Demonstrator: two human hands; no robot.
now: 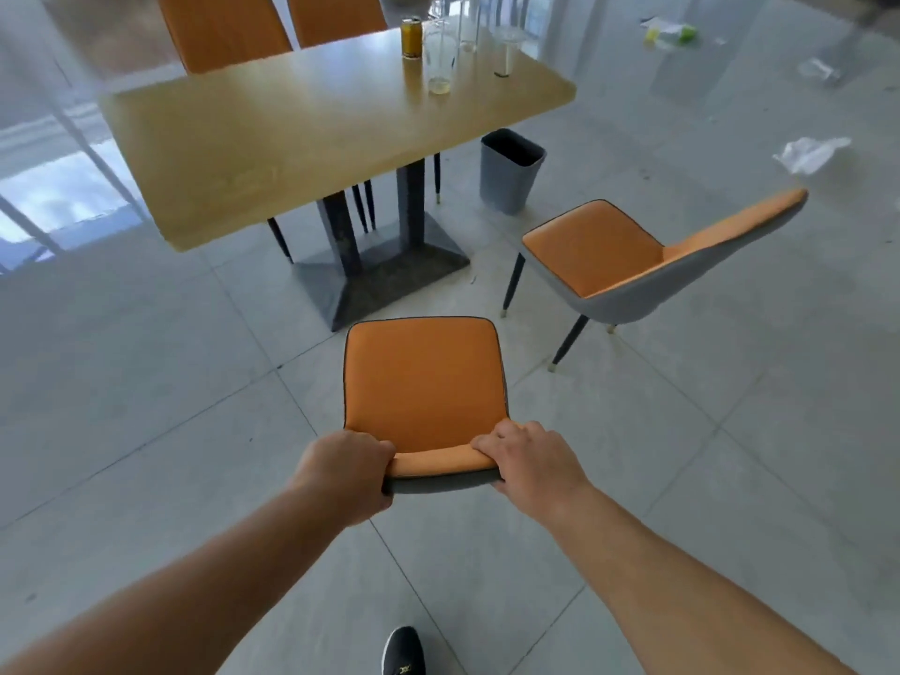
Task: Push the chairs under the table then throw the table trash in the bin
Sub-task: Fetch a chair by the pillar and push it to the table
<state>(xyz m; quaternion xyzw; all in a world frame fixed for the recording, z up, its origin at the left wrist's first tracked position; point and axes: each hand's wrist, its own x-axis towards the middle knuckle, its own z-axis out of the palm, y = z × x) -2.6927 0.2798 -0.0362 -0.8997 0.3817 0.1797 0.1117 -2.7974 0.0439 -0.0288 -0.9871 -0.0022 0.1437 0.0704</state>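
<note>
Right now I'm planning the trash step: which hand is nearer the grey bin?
Right. The right hand holds the near chair backrest on the side toward the grey bin; the left hand holds the far end.

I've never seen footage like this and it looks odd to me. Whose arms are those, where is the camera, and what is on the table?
There is no machine here. One wide-angle camera sits on a person's head, looking forward and down, so the arms are their own. The left hand and right hand both grip the backrest of the near orange chair, which stands away from the wooden table. A second chair stands to the right, also pulled out. At the table's far end stand a yellow can and some clear plastic cups. A grey bin stands on the floor beside the table.
</note>
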